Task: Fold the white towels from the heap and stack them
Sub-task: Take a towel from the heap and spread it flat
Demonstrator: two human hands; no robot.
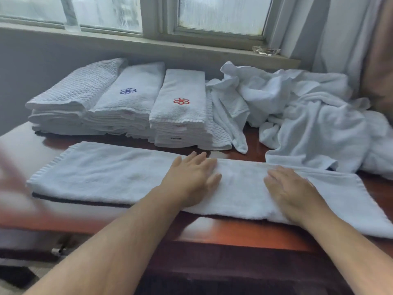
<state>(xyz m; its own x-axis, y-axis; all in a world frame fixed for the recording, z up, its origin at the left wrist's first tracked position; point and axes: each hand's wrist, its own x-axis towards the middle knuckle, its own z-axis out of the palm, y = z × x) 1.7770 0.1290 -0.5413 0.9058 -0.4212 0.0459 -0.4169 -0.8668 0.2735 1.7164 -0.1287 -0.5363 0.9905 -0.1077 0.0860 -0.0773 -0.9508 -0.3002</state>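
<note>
A long white towel (110,175), folded lengthwise into a strip, lies across the front of the reddish wooden table (234,231). My left hand (191,177) rests flat on its middle with straight fingers. My right hand (291,192) lies flat on the towel a little to the right. Behind, three stacks of folded white towels stand side by side: a waffle-textured stack (70,99), one with a blue flower mark (127,96), one with a red flower mark (180,107). The heap of crumpled white towels (297,116) fills the back right.
A window sill (148,45) and window run along the back wall, with a small clear glass object (265,50) on the sill. Curtains (350,39) hang at the right. A blurred shape (12,184) shows at the left edge.
</note>
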